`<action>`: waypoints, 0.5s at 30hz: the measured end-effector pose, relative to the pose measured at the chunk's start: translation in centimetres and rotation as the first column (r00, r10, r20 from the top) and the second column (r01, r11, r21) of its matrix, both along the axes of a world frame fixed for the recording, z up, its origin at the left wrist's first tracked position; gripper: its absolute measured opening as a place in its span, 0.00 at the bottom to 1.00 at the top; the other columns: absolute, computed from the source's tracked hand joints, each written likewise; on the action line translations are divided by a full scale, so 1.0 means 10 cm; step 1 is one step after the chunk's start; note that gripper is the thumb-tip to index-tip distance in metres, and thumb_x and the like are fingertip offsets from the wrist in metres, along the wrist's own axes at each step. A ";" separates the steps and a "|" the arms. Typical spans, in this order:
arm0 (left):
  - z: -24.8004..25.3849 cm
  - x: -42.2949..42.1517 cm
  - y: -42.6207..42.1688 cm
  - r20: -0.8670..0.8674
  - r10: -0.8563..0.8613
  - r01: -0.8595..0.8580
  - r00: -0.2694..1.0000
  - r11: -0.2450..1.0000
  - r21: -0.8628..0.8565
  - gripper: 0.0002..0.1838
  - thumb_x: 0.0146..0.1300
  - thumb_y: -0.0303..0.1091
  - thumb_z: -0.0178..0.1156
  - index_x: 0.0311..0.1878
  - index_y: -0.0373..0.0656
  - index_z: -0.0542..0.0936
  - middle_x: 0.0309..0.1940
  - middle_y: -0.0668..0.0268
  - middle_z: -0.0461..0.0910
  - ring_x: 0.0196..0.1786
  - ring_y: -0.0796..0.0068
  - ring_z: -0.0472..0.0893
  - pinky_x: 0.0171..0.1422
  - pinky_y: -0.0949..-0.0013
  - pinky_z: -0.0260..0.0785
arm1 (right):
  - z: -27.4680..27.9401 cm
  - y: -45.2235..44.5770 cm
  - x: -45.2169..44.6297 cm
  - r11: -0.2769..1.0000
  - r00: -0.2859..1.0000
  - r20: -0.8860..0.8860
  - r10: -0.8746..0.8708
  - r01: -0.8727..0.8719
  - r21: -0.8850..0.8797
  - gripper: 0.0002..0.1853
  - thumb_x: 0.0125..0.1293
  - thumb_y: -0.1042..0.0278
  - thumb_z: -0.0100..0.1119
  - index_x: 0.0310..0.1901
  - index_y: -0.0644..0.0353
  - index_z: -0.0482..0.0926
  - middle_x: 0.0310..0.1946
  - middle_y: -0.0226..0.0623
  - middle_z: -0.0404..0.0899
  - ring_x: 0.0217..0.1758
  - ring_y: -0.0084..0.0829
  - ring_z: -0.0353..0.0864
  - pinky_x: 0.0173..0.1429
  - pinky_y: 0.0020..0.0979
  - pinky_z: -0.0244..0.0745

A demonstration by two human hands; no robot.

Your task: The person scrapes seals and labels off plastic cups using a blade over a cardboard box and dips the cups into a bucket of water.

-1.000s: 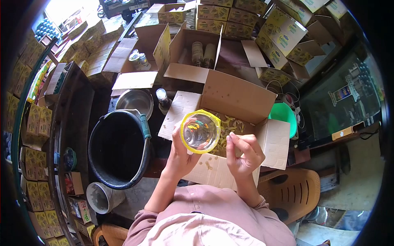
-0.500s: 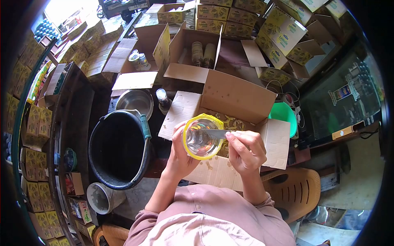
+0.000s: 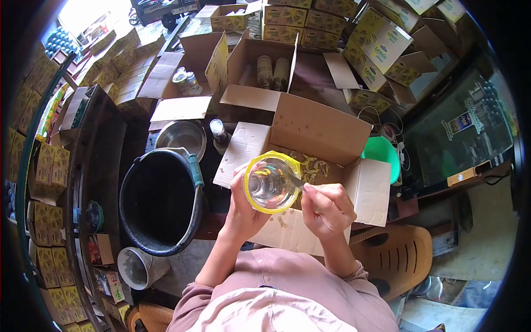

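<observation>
My left hand [image 3: 241, 207] is wrapped around a clear cup [image 3: 269, 188] with a yellow rim, its open mouth facing up at me. Pinched in my right hand [image 3: 330, 209] is a thin grey knife blade [image 3: 295, 180], angled against the cup's right rim. Whether its tip is inside the cup or just over the edge, I cannot tell. Below both hands stands an open cardboard box [image 3: 322, 123] with curled yellow strips [image 3: 313, 167] in it. My right fingers hide the rear end of the blade.
A black bucket [image 3: 157, 205] stands left of the box, near a metal bowl [image 3: 182, 139] and a standing jar [image 3: 219, 131]. A green basin [image 3: 383, 157] sits to the right. Farther back are open cartons [image 3: 260, 55]. An orange plastic chair [image 3: 395, 257] is at lower right.
The blade has turned from lying nearly level across the cup's mouth to slanting down toward the right at its rim. My right hand has shifted slightly left and down.
</observation>
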State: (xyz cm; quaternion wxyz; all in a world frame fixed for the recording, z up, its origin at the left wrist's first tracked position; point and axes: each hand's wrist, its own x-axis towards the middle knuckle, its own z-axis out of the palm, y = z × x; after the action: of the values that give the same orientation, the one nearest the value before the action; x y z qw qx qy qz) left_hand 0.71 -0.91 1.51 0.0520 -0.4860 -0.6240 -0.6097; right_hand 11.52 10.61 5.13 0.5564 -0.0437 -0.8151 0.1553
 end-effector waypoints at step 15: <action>0.00 -0.02 -0.03 -0.020 -0.007 0.006 1.000 1.000 -0.031 0.36 0.48 0.27 0.65 0.56 0.39 0.53 0.48 0.49 0.65 0.49 0.53 0.69 0.52 0.57 0.62 | -0.01 -0.06 -0.01 0.993 0.997 0.040 -0.064 0.060 0.098 0.12 0.40 0.86 0.64 0.30 0.63 0.81 0.22 0.32 0.75 0.24 0.28 0.75 0.26 0.23 0.72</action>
State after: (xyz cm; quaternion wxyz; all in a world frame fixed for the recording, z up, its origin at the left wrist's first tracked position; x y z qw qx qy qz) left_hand 0.51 -1.16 1.48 0.0488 -0.4949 -0.6312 -0.5952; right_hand 11.42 10.03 5.01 0.5449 -0.0455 -0.8316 0.0975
